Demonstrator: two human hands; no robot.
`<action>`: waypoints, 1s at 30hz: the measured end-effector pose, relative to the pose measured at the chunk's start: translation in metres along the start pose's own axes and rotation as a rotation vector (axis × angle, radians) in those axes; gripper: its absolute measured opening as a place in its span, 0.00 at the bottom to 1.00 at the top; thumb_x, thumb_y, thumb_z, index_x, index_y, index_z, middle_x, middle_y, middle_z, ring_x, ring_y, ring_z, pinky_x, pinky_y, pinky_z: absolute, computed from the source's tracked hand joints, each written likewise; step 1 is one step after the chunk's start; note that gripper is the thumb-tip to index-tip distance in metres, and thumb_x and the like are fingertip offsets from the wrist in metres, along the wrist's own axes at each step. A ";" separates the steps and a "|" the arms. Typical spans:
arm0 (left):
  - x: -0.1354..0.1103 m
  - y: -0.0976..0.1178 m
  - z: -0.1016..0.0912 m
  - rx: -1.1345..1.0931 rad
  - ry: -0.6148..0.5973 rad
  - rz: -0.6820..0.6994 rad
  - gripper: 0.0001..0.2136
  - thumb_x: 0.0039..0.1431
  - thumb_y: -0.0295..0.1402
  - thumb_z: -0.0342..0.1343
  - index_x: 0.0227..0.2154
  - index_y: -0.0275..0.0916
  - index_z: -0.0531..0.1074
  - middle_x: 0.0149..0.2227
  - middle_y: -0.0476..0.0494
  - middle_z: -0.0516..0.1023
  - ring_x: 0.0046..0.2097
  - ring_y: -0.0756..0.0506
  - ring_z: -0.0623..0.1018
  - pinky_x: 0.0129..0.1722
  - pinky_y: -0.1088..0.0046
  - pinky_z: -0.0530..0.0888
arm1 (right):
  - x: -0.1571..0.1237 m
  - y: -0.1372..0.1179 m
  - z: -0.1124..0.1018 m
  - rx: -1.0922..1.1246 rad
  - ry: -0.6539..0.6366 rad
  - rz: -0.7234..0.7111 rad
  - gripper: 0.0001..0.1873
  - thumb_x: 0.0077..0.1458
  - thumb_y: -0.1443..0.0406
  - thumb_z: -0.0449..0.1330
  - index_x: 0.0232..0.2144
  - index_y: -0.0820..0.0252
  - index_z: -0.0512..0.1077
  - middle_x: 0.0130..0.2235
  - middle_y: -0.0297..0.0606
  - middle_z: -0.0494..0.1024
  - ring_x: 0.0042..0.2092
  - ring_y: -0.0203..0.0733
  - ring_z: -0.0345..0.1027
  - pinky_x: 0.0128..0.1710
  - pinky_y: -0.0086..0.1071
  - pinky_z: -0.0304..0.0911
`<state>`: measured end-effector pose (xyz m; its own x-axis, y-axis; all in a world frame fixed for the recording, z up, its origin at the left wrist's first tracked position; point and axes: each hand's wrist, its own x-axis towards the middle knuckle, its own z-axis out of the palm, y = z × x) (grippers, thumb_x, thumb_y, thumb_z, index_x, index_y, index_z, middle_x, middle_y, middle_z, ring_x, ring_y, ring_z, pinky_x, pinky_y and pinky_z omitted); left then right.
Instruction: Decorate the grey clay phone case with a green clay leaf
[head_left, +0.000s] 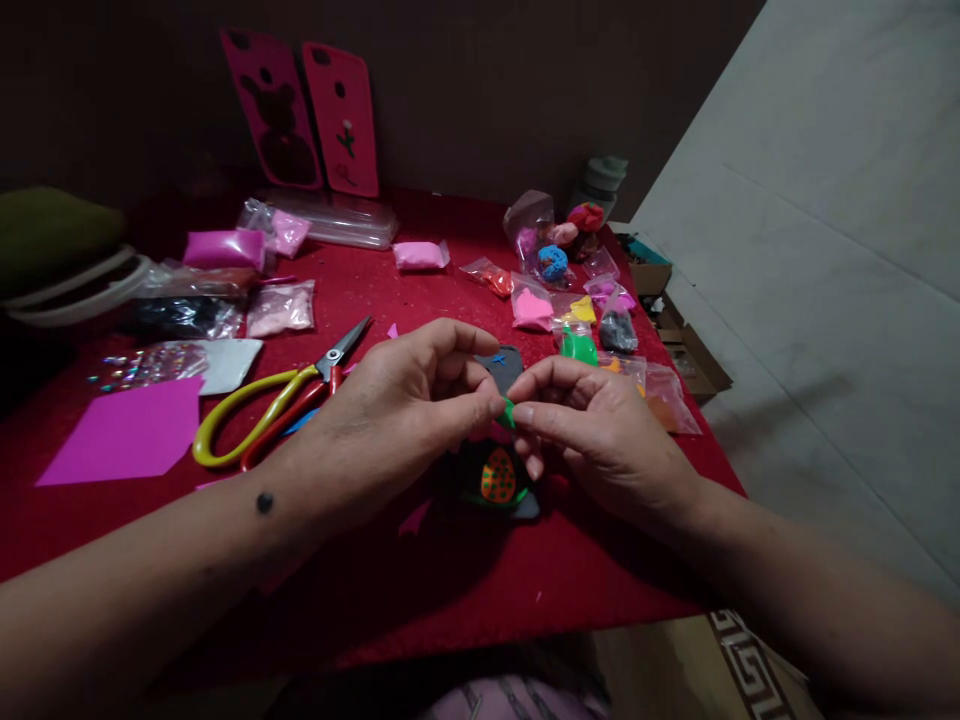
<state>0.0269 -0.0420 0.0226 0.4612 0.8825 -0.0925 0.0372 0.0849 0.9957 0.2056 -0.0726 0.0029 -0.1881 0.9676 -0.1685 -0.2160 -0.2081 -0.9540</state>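
Observation:
Over a red table [450,570], my left hand [405,405] and my right hand [592,430] meet fingertip to fingertip. Both pinch a small piece of green clay [509,413] between thumb and forefinger. Right under them lies a dark phone case [499,478] bearing an orange, dotted clay strawberry with a green edge. The hands cover most of the case.
Yellow and red scissors [281,400] lie left of my hands, beside a pink foam sheet [127,435]. Small bags of coloured clay [577,325] crowd the far right. Two pink phone cases [315,115] lean on the back wall. Cardboard boxes [686,345] sit off the right edge.

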 end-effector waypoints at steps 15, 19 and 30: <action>0.007 0.005 -0.004 0.023 0.029 -0.017 0.15 0.53 0.33 0.65 0.43 0.35 0.73 0.30 0.50 0.78 0.29 0.51 0.76 0.27 0.77 0.73 | 0.000 -0.008 -0.005 -0.016 -0.016 -0.078 0.10 0.48 0.68 0.73 0.31 0.61 0.75 0.25 0.29 0.77 0.23 0.30 0.70 0.20 0.22 0.68; 0.009 0.003 -0.003 -0.074 -0.035 -0.025 0.14 0.50 0.26 0.64 0.41 0.34 0.72 0.27 0.54 0.77 0.27 0.53 0.74 0.27 0.79 0.72 | 0.001 -0.006 -0.004 -0.052 -0.025 -0.066 0.11 0.46 0.68 0.73 0.32 0.61 0.74 0.24 0.28 0.77 0.21 0.29 0.67 0.19 0.22 0.66; 0.008 -0.003 0.001 -0.089 0.086 0.027 0.13 0.50 0.27 0.64 0.40 0.33 0.74 0.27 0.52 0.77 0.25 0.52 0.74 0.25 0.77 0.71 | 0.002 -0.004 -0.004 -0.091 -0.030 0.014 0.11 0.52 0.60 0.70 0.32 0.61 0.74 0.24 0.29 0.75 0.22 0.30 0.66 0.21 0.24 0.65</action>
<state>0.0316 -0.0353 0.0192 0.3831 0.9211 -0.0693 -0.0549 0.0976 0.9937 0.2102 -0.0690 0.0052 -0.2196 0.9596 -0.1759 -0.1252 -0.2065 -0.9704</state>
